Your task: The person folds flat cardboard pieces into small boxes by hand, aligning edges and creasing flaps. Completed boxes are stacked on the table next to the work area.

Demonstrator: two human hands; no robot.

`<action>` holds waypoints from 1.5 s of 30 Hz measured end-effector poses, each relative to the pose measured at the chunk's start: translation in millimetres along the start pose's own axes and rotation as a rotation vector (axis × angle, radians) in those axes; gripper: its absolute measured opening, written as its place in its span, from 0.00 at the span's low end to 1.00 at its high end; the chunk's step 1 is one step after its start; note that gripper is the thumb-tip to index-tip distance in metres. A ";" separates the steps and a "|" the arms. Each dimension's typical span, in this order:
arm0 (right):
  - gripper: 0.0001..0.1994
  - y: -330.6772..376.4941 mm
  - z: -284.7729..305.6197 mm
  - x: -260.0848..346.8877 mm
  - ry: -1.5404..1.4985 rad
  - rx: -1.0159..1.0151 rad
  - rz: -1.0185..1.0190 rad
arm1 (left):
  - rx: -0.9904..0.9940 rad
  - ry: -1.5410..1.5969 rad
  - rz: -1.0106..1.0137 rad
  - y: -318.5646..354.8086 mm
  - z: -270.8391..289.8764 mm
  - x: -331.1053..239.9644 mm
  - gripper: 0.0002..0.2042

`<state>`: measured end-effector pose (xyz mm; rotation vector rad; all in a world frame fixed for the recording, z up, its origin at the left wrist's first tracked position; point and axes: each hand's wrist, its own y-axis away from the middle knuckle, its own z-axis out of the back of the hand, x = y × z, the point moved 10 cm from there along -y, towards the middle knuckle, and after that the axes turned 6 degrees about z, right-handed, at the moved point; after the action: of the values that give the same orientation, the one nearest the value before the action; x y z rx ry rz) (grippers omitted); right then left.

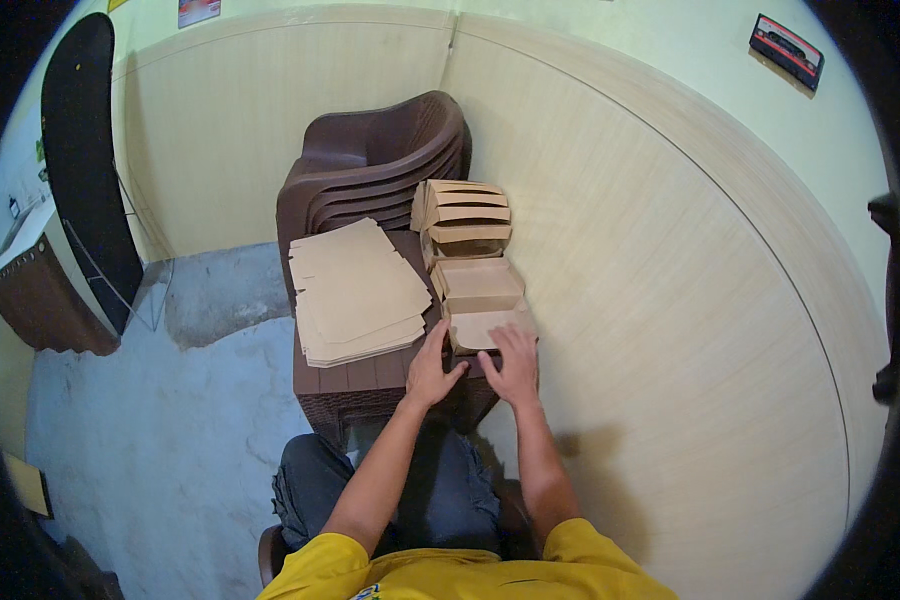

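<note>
An open brown cardboard box (480, 280) lies on the right side of the dark brown table (342, 378), its lid raised on the far side. My left hand (431, 374) is at the box's near left corner, fingers extended and thumb pointing right. Over the near right part of the box is my right hand (513, 366), fingers spread, and it partly hides the near edge. Neither hand appears to grip anything, though I cannot tell whether the fingertips touch the cardboard. To the left lies a stack of flat cardboard blanks (358, 290).
Several folded cardboard boxes (467, 215) are piled behind the open one. Stacked brown plastic chairs (375, 150) stand at the table's far end. A pale panelled wall (690, 330) runs close along the right. Bluish floor (170, 440) extends to the left.
</note>
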<state>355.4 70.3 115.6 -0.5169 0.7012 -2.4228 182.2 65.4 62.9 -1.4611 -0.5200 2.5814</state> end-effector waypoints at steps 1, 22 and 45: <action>0.28 -0.7 1.8 -4.3 0.084 0.010 -0.011 | -0.005 0.017 0.038 0.0 0.8 3.8 0.50; 0.26 -81.9 -96.6 139.5 -0.187 0.007 0.231 | -0.171 -0.487 0.127 4.5 190.9 101.2 0.28; 0.15 -70.5 -135.0 116.9 -0.258 0.072 0.097 | -0.086 -0.795 -0.082 12.0 185.6 66.7 0.24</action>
<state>170.1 98.5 73.6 -0.7320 0.5151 -2.2294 -9.9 29.8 92.5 -0.3461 -0.7476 3.0174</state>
